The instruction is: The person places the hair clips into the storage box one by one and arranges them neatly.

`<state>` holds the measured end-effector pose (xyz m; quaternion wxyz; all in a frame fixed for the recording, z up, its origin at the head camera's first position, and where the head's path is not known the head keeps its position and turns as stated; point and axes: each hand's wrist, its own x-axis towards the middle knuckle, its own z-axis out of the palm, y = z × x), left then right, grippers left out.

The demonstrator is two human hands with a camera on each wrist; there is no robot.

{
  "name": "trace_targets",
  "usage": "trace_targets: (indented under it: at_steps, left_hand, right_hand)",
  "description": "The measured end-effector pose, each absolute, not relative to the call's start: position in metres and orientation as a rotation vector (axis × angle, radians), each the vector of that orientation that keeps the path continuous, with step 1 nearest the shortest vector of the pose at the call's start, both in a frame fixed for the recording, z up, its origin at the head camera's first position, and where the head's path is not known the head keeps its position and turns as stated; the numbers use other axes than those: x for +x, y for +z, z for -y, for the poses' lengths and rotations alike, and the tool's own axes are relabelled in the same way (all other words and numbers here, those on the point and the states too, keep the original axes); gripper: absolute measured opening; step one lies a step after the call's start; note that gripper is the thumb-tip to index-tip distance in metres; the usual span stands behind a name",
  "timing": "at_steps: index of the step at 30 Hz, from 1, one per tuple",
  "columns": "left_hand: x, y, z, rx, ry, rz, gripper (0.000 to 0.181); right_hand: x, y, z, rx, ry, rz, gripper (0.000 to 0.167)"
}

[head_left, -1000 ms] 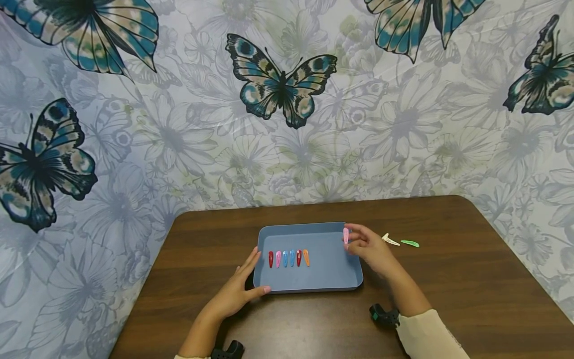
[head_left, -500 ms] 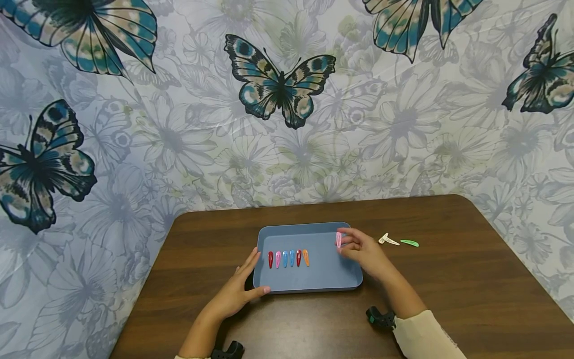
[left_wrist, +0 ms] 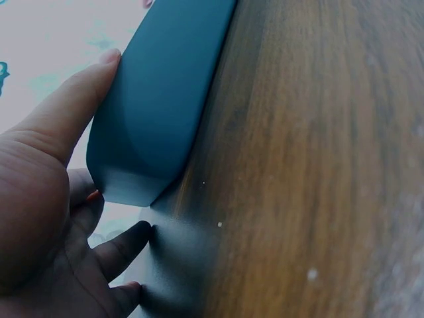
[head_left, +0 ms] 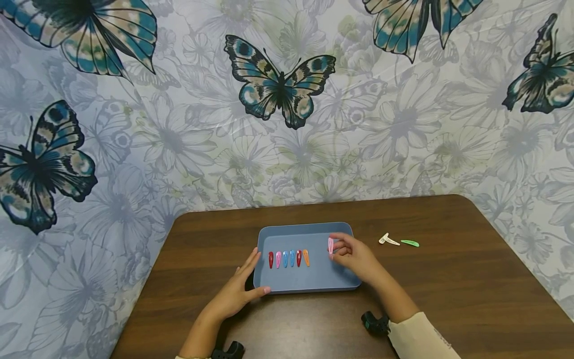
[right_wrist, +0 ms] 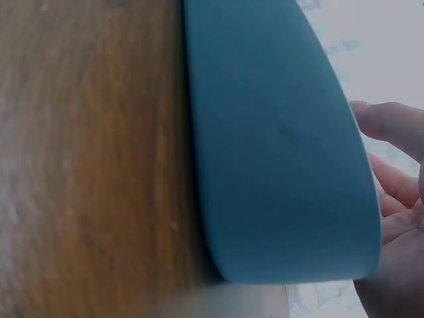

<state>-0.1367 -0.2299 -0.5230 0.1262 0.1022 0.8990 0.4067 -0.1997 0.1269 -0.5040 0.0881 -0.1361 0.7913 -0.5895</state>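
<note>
A blue tray (head_left: 309, 284) lies on the table, with a row of upright hair clips in its left half: red, pink, blue, blue, red and orange (head_left: 306, 258). The left hand (head_left: 235, 291) rests at the tray's left end, thumb on the near rim and fingers spread along the side; in the left wrist view that hand (left_wrist: 53, 199) touches the tray's wall (left_wrist: 159, 99). Over the tray's right part, the right hand (head_left: 356, 257) pinches a pink clip (head_left: 331, 246) held upright. In the right wrist view the tray wall (right_wrist: 285, 146) hides the clip from the right hand (right_wrist: 397, 199).
Right of the tray, cream clips (head_left: 389, 240) and a green clip (head_left: 410, 243) lie on the brown table (head_left: 471, 279). A cloth with butterflies and flowers (head_left: 282, 149) hangs behind the table. Each wrist carries a black device (head_left: 375, 323).
The right hand has moved left and slightly nearer, carrying the pink clip from the tray's right edge to over its inside. The left hand has stayed in place.
</note>
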Motion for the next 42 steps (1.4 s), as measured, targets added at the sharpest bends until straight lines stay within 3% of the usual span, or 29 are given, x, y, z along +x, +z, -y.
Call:
trace_targets:
  at_steps: [9, 28, 42]
  left_hand:
    - [-0.137, -0.523, 0.23, 0.302, 1.177, -2.621, 0.098]
    - [-0.136, -0.523, 0.23, 0.293, 1.172, -2.628, 0.098]
    - [-0.136, -0.523, 0.229, 0.289, 1.189, -2.622, 0.098]
  right_hand:
    - [-0.19, -0.491, -0.117, -0.425, -1.691, -2.416, 0.056]
    - [-0.2, -0.508, -0.111, -0.586, -1.527, -2.522, 0.053]
    - [-0.205, -0.508, -0.098, -0.489, -1.485, -2.581, 0.05]
